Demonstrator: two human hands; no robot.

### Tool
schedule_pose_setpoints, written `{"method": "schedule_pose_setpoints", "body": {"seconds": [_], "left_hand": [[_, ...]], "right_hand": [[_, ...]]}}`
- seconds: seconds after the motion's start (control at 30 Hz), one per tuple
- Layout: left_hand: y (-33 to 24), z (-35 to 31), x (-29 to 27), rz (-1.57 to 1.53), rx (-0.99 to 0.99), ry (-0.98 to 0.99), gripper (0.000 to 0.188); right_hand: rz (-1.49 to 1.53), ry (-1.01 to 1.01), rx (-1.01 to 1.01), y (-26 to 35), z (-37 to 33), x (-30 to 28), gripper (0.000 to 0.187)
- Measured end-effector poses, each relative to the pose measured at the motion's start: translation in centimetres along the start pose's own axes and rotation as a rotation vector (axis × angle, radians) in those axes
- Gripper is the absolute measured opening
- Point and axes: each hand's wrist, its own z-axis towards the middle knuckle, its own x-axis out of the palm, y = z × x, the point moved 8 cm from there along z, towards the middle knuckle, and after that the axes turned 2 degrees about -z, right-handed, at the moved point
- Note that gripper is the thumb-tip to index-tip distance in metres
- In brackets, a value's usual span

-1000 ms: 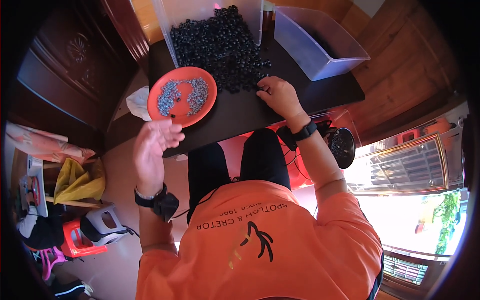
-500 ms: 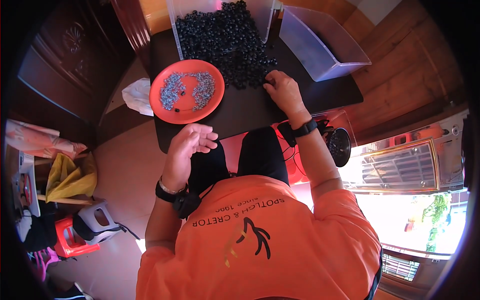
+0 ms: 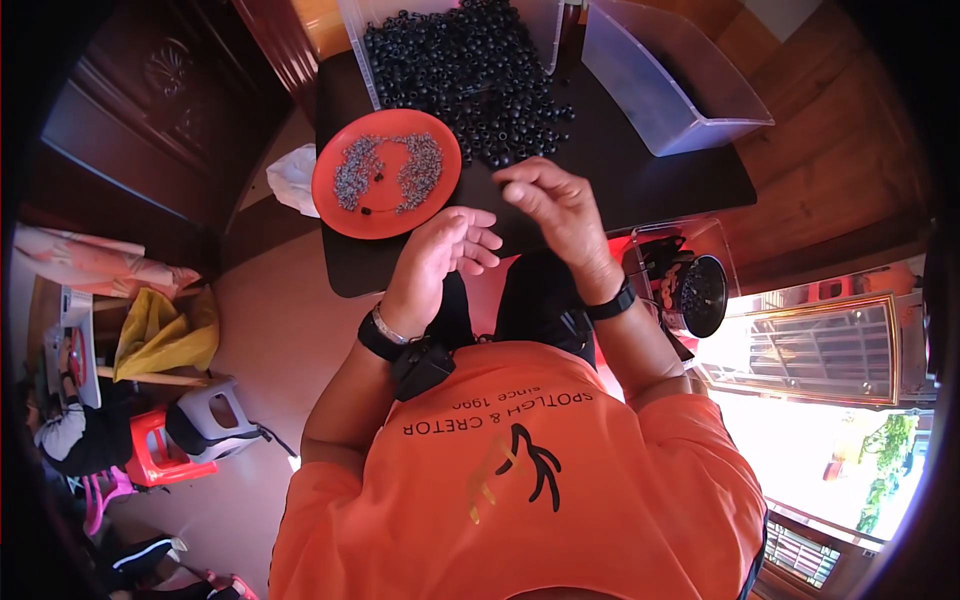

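A heap of small black ring-shaped pieces (image 3: 455,65) spills from a clear plastic bin onto the dark table. My right hand (image 3: 560,220) is raised in front of the heap, thumb and forefinger pinched around a small black piece, mostly hidden by the fingertips. Left of it and a little lower, my left hand (image 3: 430,262) is held palm inward over the table's near edge, its fingers loosely curled and apart, with nothing visible in them. Just beyond the left hand lies an orange plate (image 3: 385,225) bearing small silvery metal parts (image 3: 418,172) and a few black pieces.
At the right of the dark table (image 3: 640,190) stands a translucent bin (image 3: 650,95). Below the table's right side, a clear box holds a round black container (image 3: 700,295). A white bag (image 3: 293,180) sits left of the plate. Stools (image 3: 160,450) are on the floor at left.
My right hand has drawn back from the edge of the black heap toward my left hand, fingers pinched. The left hand has come slightly up and right; the whole view has shifted a little.
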Motion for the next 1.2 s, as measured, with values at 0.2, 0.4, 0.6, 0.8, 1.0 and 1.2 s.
{"method": "schedule_pose_setpoints", "body": {"seconds": [0.2, 0.4, 0.6, 0.8, 1.0, 1.2], "left_hand": [[0.3, -0.4, 0.1, -0.183, 0.029, 0.011, 0.032], [-0.2, -1.5, -0.2, -0.207, 0.019, -0.081, 0.028], [-0.5, -2.3, -0.4, -0.236, 0.008, -0.084, 0.026], [-0.4, -3.0, -1.5, -0.192, 0.049, -0.117, 0.023], [0.4, -3.9, -2.7, -0.248, 0.043, -0.117, 0.023], [1.9, -5.4, -5.3, -0.384, 0.063, -0.154, 0.021]], "right_hand": [[-0.055, 0.112, -0.183, 0.9, -1.2, 3.4, 0.025], [-0.048, 0.167, -0.185, 1.5, -2.0, 4.5, 0.032], [0.077, 0.185, -0.05, 1.1, -2.4, 5.6, 0.03], [-0.087, 0.166, -0.197, 2.3, -2.3, 6.1, 0.027], [-0.222, 0.292, -0.237, 3.4, -1.6, 7.4, 0.025], [-0.632, 0.354, -0.366, 2.5, 3.9, 8.2, 0.016]]}}
